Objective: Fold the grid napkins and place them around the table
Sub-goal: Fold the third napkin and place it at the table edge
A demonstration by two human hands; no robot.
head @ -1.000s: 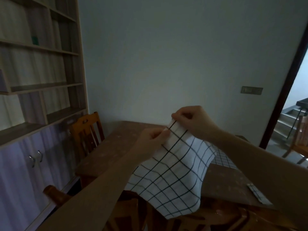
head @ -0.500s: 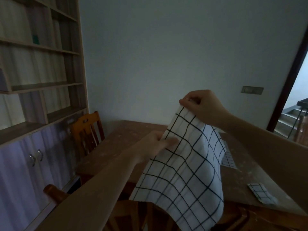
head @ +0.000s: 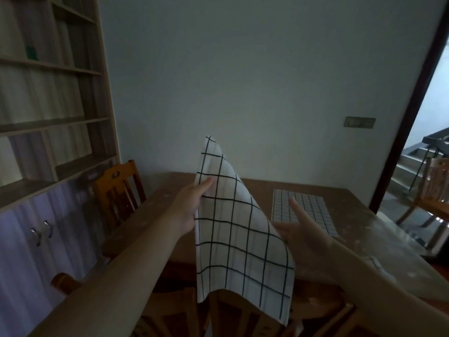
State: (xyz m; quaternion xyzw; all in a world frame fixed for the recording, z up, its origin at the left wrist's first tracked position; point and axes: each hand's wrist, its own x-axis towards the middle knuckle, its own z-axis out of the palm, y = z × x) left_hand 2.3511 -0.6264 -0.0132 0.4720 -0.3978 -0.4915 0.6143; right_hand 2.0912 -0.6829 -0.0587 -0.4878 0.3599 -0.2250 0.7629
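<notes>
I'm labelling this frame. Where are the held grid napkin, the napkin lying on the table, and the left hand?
held grid napkin [head: 233, 239]: head view, middle of the hanging cloth.
napkin lying on the table [head: 308, 207]: head view, its centre.
left hand [head: 192, 203]: head view, hand's middle.

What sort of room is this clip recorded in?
Most likely a home dining room: a wooden table with wooden chairs drawn up to it, a tall bookshelf along the left wall, and a doorway onto a staircase.

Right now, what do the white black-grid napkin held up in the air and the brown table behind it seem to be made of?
White black-grid napkin: looks like thin woven cloth, matte; it curves and droops from the left hand. Brown table: seemingly wood, worn and speckled, with a glossy sheen at its right side, perhaps varnish or a clear cover.
</notes>
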